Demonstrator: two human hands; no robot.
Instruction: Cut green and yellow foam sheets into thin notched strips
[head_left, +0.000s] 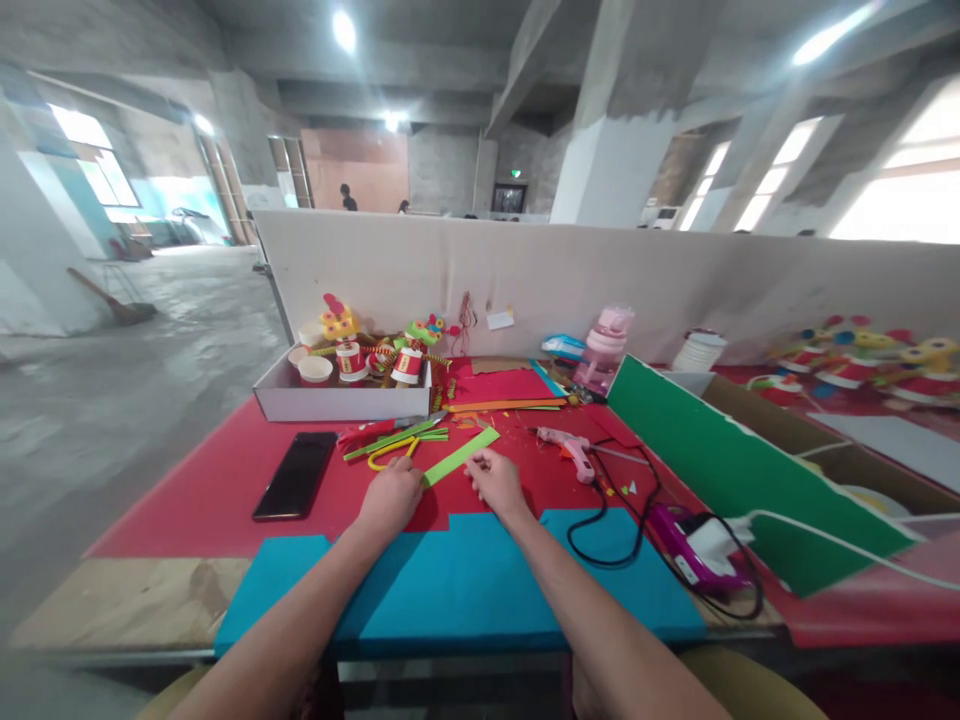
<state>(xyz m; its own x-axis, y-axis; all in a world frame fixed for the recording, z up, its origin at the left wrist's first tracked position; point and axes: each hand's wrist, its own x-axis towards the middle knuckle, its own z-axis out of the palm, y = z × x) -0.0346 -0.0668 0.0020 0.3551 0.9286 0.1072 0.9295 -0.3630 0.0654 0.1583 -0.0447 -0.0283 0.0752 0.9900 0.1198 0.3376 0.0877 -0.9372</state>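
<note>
Black phone [295, 477], flat on the left part of the red surface [180, 490]. Purple power unit [675, 548] near the right front edge; white adapter [709, 541] on it, white cable [840, 545] running off to the right. Green panel [735, 470] standing at right. Translucent pink bottle [604, 345] upright toward the back, blue packet [562, 347] just beside it. Off-white partition [367, 265] behind, small white card [500, 320] against it. Beyond: broom [101, 293] tilted at far left, grey floor [195, 330], concrete pillar [619, 130], lit ceiling lamp [344, 31], green sign [515, 173], distant person [347, 197] partly hidden by the partition.
</note>
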